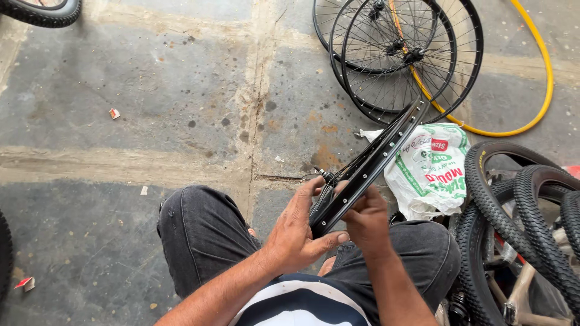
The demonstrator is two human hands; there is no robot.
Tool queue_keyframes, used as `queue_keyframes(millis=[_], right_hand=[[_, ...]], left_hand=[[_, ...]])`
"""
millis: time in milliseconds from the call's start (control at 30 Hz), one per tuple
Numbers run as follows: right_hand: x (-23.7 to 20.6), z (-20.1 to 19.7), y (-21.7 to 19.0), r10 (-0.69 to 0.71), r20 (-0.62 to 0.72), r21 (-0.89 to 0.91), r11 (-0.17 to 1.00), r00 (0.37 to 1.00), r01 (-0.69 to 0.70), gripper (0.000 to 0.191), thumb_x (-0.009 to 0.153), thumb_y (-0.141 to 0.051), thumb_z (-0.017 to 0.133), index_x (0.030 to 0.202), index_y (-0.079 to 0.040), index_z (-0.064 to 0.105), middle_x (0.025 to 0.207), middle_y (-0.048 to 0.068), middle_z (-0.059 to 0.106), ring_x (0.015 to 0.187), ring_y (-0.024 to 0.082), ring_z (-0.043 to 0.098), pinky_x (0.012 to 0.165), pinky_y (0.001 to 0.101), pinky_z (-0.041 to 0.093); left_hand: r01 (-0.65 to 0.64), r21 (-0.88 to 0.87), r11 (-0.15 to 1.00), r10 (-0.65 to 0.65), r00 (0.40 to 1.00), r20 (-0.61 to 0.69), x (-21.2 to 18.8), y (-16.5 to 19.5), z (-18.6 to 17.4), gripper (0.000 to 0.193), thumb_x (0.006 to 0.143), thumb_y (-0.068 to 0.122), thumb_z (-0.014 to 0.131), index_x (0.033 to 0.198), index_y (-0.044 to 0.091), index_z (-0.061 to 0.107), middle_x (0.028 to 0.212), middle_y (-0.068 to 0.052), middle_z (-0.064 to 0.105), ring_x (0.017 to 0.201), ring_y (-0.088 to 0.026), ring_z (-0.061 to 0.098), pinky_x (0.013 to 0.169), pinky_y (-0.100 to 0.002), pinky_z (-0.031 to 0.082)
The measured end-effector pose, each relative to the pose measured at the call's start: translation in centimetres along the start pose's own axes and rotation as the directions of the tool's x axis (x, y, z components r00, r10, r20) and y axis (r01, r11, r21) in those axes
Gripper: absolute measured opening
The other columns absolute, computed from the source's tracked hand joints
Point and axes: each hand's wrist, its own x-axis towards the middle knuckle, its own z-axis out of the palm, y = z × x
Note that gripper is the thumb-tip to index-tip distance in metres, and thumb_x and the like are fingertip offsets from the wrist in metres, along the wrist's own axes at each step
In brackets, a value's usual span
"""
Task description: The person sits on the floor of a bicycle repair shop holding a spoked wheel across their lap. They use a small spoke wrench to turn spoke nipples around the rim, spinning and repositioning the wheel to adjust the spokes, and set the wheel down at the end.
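The person sits with knees apart in dark grey jeans (pixel 199 232) and a striped shirt (pixel 302 305), looking down at both hands. The left hand (pixel 296 232) wraps the near end of a black bicycle wheel rim (pixel 368 163), thumb lying along its lower edge and fingers curled over the top; its grip is clenched on the rim. The right hand (pixel 365 220) closes on the same rim from the other side, just beside the left, its grip likewise clasping the rim. The rim is seen nearly edge-on, tilted upward and away from the lap toward the upper right, with thin spokes and the hub (pixel 326 176) showing just above the left fingers.

Right of the right knee lies a white plastic bag (pixel 432 172) with green and red print, on the concrete floor (pixel 181 102). Further right, knobby black tyres (pixel 531 205) lean together over a pale bicycle frame (pixel 519 290). Beyond the bag, several black spoked wheels (pixel 402 57) lie stacked on the floor, overlapping a yellow rim (pixel 544 60). Another tyre (pixel 42 12) shows at the far left corner.
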Motion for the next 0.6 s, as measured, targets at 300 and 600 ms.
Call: queue_keyframes(millis=[300, 600], right_hand=[[-0.4, 0.2, -0.8, -0.006, 0.060, 0.100, 0.995, 0.998, 0.000, 0.017, 0.089, 0.002, 0.075, 0.104, -0.003, 0.068, 0.112, 0.009, 0.072, 0.111, 0.019, 0.068, 0.104, 0.0347, 0.056], [-1.0, -0.9, -0.3, -0.001, -0.020, 0.083, 0.997, 1.000, 0.003, 0.028, 0.088, -0.004, 0.077, 0.114, -0.002, 0.066, 0.112, 0.010, 0.071, 0.111, 0.020, 0.068, 0.106, 0.0350, 0.057]], left_hand=[[-0.026, 0.002, 1.000, 0.026, 1.000, 0.012, -0.1, -0.1, 0.0, 0.109, 0.085, 0.061, 0.076, 0.159, -0.001, 0.025, 0.149, -0.028, 0.049, 0.142, -0.042, 0.051, 0.113, -0.052, 0.043], [-0.032, -0.015, 0.999, 0.033, 0.999, 0.012, -0.1, 0.4, -0.3, 0.105, 0.085, 0.056, 0.077, 0.158, 0.000, 0.027, 0.147, -0.028, 0.051, 0.140, -0.043, 0.052, 0.112, -0.052, 0.045]])
